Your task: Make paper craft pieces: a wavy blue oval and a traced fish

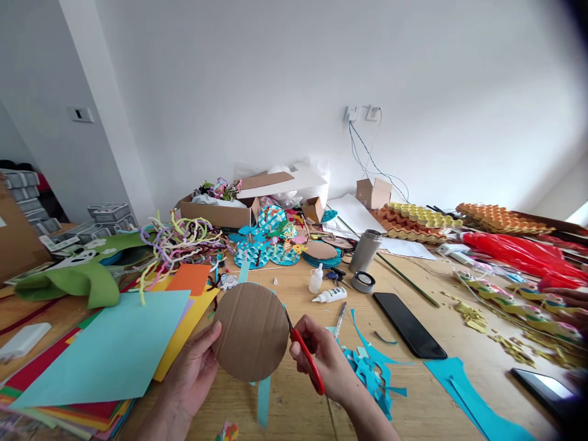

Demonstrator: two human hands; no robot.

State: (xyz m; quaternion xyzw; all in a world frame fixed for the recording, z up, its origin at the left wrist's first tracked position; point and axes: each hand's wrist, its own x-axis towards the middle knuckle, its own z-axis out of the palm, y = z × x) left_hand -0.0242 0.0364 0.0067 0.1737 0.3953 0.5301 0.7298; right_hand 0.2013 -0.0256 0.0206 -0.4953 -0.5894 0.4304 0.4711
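A round cardboard disc [252, 331] is held up over the wooden table by my left hand [195, 366], thumb on its face at the left edge. My right hand [316, 355] grips red-handled scissors [309, 360], and their blades lie against the disc's right edge. Light blue paper [263, 401] shows below the disc, and a blue sliver peeks out at its upper right. Whether the blades are apart is hard to tell. Blue paper scraps [372, 373] lie in a heap to the right of my right hand.
Coloured paper sheets [114, 349] are stacked at left, with pipe cleaners [184, 245] behind. Glue bottles [331, 295], a metal flask [365, 251] and a black phone [408, 324] stand or lie right of centre. Another person's hand [572, 306] is at the far right, near egg-carton pieces [528, 306].
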